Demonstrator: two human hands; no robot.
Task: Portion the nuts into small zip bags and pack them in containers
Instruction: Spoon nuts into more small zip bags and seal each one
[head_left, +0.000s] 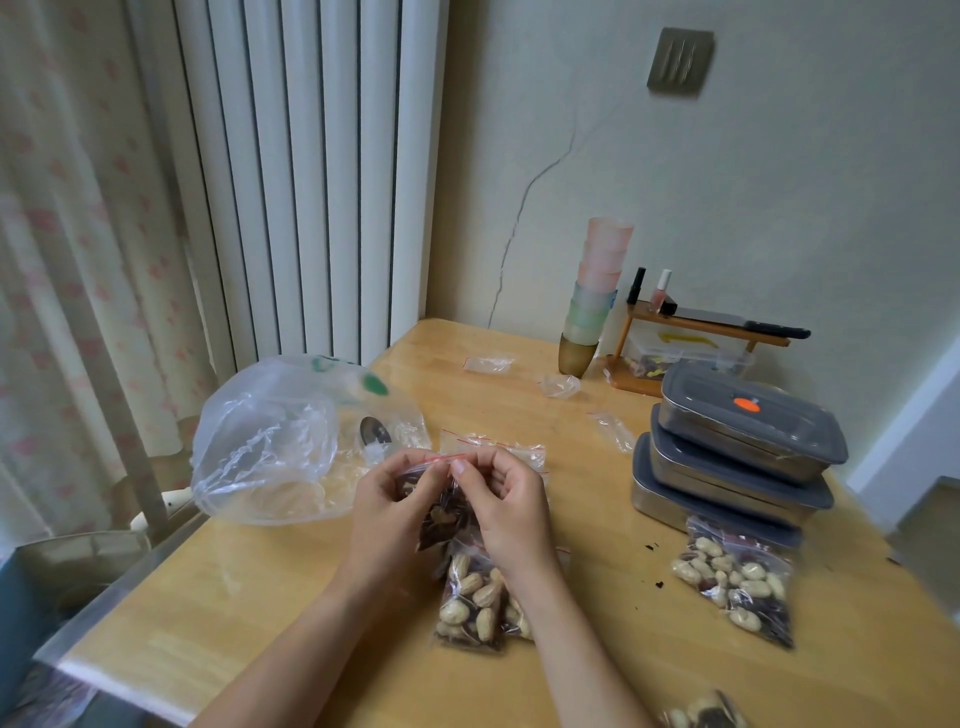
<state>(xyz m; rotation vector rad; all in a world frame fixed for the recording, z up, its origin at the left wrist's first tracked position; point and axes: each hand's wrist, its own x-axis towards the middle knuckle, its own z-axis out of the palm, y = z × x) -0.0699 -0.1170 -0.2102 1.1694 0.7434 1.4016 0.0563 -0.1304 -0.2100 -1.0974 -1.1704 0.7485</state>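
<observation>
Wooden table (597, 441) stood against a cracked wall. Both hands, left hand (387, 512) and right hand (511, 506), pinched the red zip strip of a small zip bag (447, 512) at centre; stacked containers (737, 452) sat at three o'clock.

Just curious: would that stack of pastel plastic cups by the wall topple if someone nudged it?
Probably: the stack of pastel plastic cups is tall, narrow-based and already leans. Thin plastic suggests it is light, so it would likely tip rather than slide.
</observation>
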